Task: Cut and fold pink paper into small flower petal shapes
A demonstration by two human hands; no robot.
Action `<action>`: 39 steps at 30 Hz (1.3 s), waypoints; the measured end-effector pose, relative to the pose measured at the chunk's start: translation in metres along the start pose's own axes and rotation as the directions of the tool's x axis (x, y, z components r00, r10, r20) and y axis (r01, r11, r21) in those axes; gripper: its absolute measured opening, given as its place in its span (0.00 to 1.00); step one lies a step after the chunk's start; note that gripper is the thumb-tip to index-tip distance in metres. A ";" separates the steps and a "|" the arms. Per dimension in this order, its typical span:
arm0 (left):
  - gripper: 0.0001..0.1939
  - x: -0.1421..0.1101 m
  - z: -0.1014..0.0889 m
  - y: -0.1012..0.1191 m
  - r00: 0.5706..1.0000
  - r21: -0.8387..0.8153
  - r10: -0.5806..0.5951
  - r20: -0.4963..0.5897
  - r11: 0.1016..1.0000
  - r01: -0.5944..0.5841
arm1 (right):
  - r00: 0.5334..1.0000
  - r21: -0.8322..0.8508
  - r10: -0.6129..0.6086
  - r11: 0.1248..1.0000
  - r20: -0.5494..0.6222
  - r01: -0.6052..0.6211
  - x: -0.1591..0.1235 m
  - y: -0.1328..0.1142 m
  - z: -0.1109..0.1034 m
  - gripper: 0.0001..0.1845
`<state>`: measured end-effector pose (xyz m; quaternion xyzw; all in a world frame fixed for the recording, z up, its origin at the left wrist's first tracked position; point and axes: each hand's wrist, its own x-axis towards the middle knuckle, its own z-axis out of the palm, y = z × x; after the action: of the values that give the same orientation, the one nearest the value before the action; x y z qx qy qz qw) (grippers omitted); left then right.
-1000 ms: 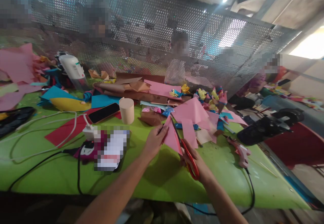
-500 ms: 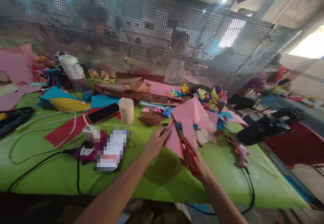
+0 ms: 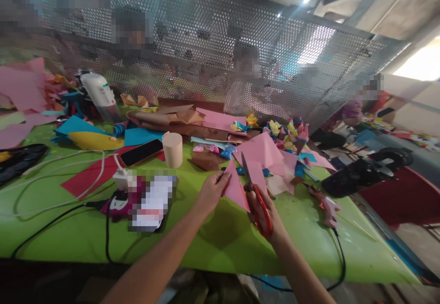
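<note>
My left hand (image 3: 213, 192) pinches a pointed piece of pink paper (image 3: 235, 188) by its left side, above the green table. A small dark thing shows at its fingertips; I cannot make out what it is. The red-handled scissors (image 3: 261, 210) are in my right hand (image 3: 270, 219), with my fingers round the handles. Their dark blades point up and away, just right of the paper and apart from it. Beyond both hands lie a large pink sheet (image 3: 259, 150) and a narrower pink strip (image 3: 257, 176).
A pink glue gun (image 3: 328, 207) with a black cable lies right, near a black bottle-like object (image 3: 357, 176). Left are a paper cup (image 3: 172, 150), a dark phone (image 3: 141, 153), a lit phone (image 3: 153, 203) and a power strip (image 3: 118, 205). Behind stands a perforated metal screen (image 3: 206, 38).
The scissors have come away from the pink paper, their blades moving right of it. My left hand keeps hold of the paper, almost in the same place.
</note>
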<state>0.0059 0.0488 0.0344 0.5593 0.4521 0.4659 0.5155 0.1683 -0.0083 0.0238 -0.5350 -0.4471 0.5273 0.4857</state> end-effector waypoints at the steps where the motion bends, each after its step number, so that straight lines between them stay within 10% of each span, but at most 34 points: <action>1: 0.18 0.000 -0.001 0.001 1.000 0.049 0.013 -0.026 0.999 -0.012 | 0.999 0.012 -0.031 0.999 0.014 0.031 0.001 -0.002 -0.003 0.26; 10: 0.13 -0.008 0.000 0.008 0.966 0.422 0.221 -0.132 0.895 -0.147 | 0.995 0.053 -0.076 0.996 0.072 0.072 0.006 -0.016 0.000 0.26; 19: 0.21 0.001 -0.001 0.006 0.994 -0.264 -0.086 0.071 0.959 0.102 | 0.987 0.067 -0.153 0.985 -0.056 0.157 0.015 -0.025 0.007 0.26; 33: 0.15 0.006 -0.012 0.013 0.974 -0.396 -0.118 -0.196 0.918 0.031 | 0.932 -0.194 -0.208 0.943 0.296 0.272 0.005 -0.014 -0.027 0.28; 39: 0.16 0.005 -0.013 0.017 0.960 -0.449 -0.129 -0.249 0.893 0.004 | 0.930 -0.241 -0.045 0.960 0.366 0.141 -0.010 -0.011 -0.041 0.29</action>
<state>-0.0060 0.0551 0.0521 0.3416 0.4192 0.6110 0.5782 0.2092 -0.0183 0.0350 -0.4681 -0.6186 0.5279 0.3458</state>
